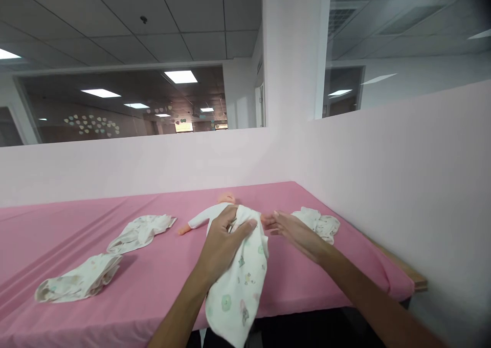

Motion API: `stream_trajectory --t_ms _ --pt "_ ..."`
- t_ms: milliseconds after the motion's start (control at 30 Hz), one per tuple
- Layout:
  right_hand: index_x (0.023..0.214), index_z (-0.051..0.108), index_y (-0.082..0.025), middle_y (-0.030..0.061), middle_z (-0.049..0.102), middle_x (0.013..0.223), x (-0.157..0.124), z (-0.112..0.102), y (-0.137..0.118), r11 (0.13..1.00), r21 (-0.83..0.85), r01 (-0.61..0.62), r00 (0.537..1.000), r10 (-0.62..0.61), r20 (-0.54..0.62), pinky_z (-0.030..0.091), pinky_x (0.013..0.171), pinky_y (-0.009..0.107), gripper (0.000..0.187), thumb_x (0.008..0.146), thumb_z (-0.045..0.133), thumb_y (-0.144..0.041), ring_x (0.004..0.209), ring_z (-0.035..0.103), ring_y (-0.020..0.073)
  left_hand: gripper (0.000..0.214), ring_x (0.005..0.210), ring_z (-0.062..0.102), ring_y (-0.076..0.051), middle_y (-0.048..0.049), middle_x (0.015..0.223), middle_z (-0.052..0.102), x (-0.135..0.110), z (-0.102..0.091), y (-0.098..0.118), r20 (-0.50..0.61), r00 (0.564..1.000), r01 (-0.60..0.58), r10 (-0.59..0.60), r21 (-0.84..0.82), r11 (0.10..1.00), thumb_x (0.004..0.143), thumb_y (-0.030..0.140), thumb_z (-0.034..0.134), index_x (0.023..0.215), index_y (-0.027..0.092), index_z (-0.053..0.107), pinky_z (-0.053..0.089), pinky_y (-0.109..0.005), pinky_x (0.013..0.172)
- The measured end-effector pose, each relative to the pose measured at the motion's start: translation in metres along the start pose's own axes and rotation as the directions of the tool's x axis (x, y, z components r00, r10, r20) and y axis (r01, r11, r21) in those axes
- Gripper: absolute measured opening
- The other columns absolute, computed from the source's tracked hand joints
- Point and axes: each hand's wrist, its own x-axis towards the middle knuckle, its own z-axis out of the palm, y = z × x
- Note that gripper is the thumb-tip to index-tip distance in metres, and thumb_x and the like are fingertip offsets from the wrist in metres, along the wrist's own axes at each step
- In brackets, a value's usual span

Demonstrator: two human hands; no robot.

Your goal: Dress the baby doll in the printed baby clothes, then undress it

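A baby doll in a white long-sleeved top lies on its back on the pink-covered table. My left hand is closed on a white baby garment printed with small animals and green shapes. The garment hangs over the table's front edge and hides most of the doll's body and legs. Beside the garment, my right hand has its fingers stretched toward the doll's hand at that side. Its fingertips are close to the doll's hand; whether they touch, I cannot tell.
Two crumpled white printed cloths, a farther one and a nearer one, lie at the left. Another cloth bundle rests at the right, beyond my right hand. The pink sheet covers the table, which meets white walls behind and at right.
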Motion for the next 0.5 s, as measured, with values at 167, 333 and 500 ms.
stream_trajectory --t_ms 167,333,500 --pt "0.129 0.053 -0.028 0.0082 0.063 0.119 -0.043 0.036 -0.002 0.985 0.171 -0.007 0.988 -0.02 0.152 0.049 0.085 0.038 0.054 0.084 0.057 -0.057 0.106 0.059 0.0251 0.023 0.074 0.055 -0.016 -0.0003 0.081 0.059 0.0 0.005 -0.018 0.021 0.991 0.133 -0.131 -0.116 0.984 0.084 0.042 0.059 0.094 0.021 0.058 0.043 -0.026 0.066" --pt "0.126 0.052 -0.028 0.0063 0.064 0.116 -0.059 0.055 0.014 0.961 0.263 -0.085 0.996 0.082 0.022 0.049 0.089 0.038 0.058 0.073 0.074 -0.036 0.106 0.061 0.0252 0.029 0.088 0.059 -0.022 -0.0047 0.096 0.063 -0.008 0.017 -0.03 0.055 0.967 0.254 -0.249 -0.14 0.957 0.08 0.046 0.062 0.098 0.023 0.058 0.046 -0.031 0.075" --pt "0.106 0.062 -0.022 0.0047 0.07 0.09 -0.053 0.035 0.042 0.94 0.277 -0.199 0.959 0.245 -0.141 0.052 0.072 0.035 0.032 0.076 0.066 -0.033 0.082 0.066 0.0239 0.056 0.104 0.055 -0.025 -0.0107 0.127 0.052 -0.014 0.022 -0.05 0.173 0.912 0.397 -0.371 -0.154 0.905 0.077 0.047 0.066 0.127 0.027 0.051 0.046 -0.032 0.08"
